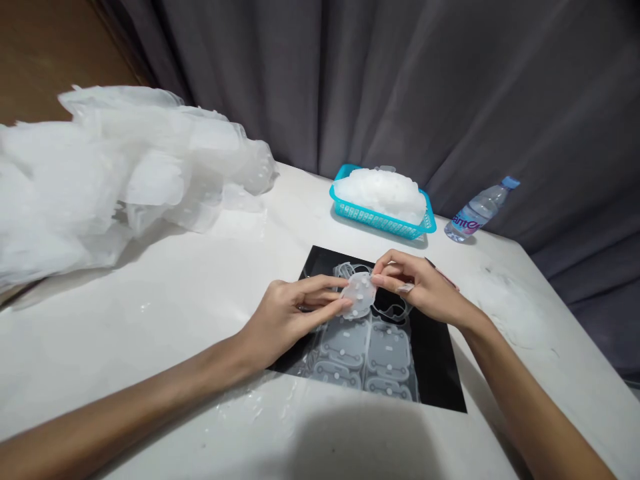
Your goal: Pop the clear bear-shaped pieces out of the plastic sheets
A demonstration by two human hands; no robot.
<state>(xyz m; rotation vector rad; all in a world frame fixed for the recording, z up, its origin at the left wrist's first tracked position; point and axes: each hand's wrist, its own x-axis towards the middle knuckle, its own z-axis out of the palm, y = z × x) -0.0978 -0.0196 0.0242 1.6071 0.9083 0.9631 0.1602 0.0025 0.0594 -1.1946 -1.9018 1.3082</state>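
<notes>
A plastic piece [358,297] is pinched by left hand [287,308] and right hand [423,283], apparently being detached, with gentle pulling likely required.

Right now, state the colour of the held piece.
The held piece is translucent white, best seen in the head view.

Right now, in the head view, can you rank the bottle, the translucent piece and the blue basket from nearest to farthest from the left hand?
From the left hand:
1. Translucent piece: at its fingertips.
2. Blue basket: beyond the hands, toward the curtain.
3. Bottle: farthest, right of the basket.
</notes>
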